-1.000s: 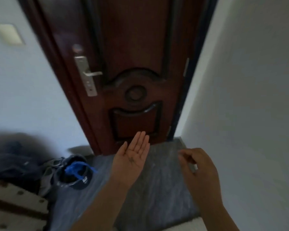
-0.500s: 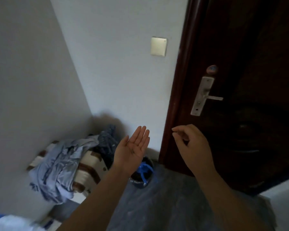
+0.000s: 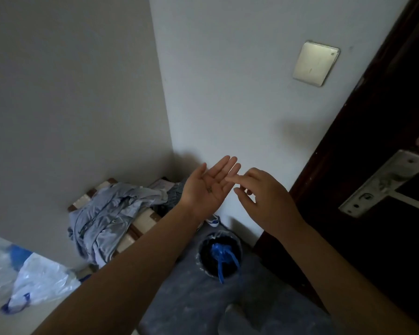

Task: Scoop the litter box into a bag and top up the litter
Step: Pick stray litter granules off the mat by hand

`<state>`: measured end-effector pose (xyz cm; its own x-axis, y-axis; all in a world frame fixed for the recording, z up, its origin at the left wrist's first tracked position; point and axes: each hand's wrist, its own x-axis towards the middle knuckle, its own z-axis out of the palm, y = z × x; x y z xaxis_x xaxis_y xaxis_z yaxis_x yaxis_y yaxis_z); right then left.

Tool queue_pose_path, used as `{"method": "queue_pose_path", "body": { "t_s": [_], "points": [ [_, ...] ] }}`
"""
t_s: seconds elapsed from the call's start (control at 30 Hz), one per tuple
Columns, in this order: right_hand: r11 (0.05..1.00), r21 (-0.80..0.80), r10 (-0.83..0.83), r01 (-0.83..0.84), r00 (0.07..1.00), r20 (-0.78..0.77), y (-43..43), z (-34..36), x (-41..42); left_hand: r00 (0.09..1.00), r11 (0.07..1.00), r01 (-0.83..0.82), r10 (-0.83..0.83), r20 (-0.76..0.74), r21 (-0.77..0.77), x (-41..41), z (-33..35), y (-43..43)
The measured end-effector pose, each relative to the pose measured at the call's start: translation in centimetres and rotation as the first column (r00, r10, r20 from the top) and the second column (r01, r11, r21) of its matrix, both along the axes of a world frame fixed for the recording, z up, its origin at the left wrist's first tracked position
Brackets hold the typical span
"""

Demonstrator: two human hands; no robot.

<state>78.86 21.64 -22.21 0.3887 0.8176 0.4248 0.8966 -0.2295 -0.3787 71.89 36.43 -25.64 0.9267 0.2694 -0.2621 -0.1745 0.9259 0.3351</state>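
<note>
Left hand (image 3: 209,187) palm up, fingers straight, together; dark specks (image 3: 209,190) on palm. Right hand (image 3: 269,201) loosely curled, empty, forefinger touching left fingertips. Black round bin with blue bag (image 3: 219,255) on floor, below both hands. Litter box unseen.

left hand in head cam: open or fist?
Open. The left hand is palm up, fingers straight and together, with a small dark speck on the palm. The right hand is at its fingertips.
</note>
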Motion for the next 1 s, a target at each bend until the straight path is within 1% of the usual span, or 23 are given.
{"method": "queue_pose_path", "body": {
  "t_s": [0.1, 0.17, 0.33, 0.57, 0.63, 0.83, 1.0],
  "points": [
    [0.981, -0.096, 0.175, -0.168, 0.982, 0.07, 1.9, -0.9, 3.2, 1.0, 1.0, -0.021, 0.021, -0.005, 0.024, 2.7, -0.6, 0.9],
    [0.96, -0.141, 0.255, -0.242, 0.963, 0.087, 2.9, -1.9, 5.1, 0.999, 0.999, -0.037, 0.037, -0.009, 0.001, 3.9, -1.0, 1.3],
    [0.927, -0.191, 0.337, -0.322, 0.94, 0.05, 4.8, -3.8, 7.8, 0.991, 0.993, -0.117, 0.117, -0.068, -0.006, 5.4, -3.4, 2.2],
    [0.905, -0.27, 0.344, -0.329, 0.939, 0.008, 7.2, -6.5, 9.6, 0.981, 0.988, -0.153, 0.152, -0.118, -0.001, 7.5, -5.5, 4.8],
    [0.909, -0.278, 0.329, -0.309, 0.944, 0.025, 8.0, -7.3, 9.8, 0.978, 0.987, -0.161, 0.16, -0.131, 0.006, 8.0, -5.6, 5.6],
    [0.914, -0.253, 0.328, -0.319, 0.945, -0.004, 9.8, -8.7, 10.4, 0.981, 0.993, -0.094, 0.105, -0.163, 0.076, 8.9, -5.9, 7.4],
    [0.908, -0.287, 0.306, -0.306, 0.951, -0.044, 10.4, -9.6, 10.5, 0.978, 0.992, -0.044, 0.068, -0.196, 0.122, 9.3, -6.7, 8.2]
  ]
}}
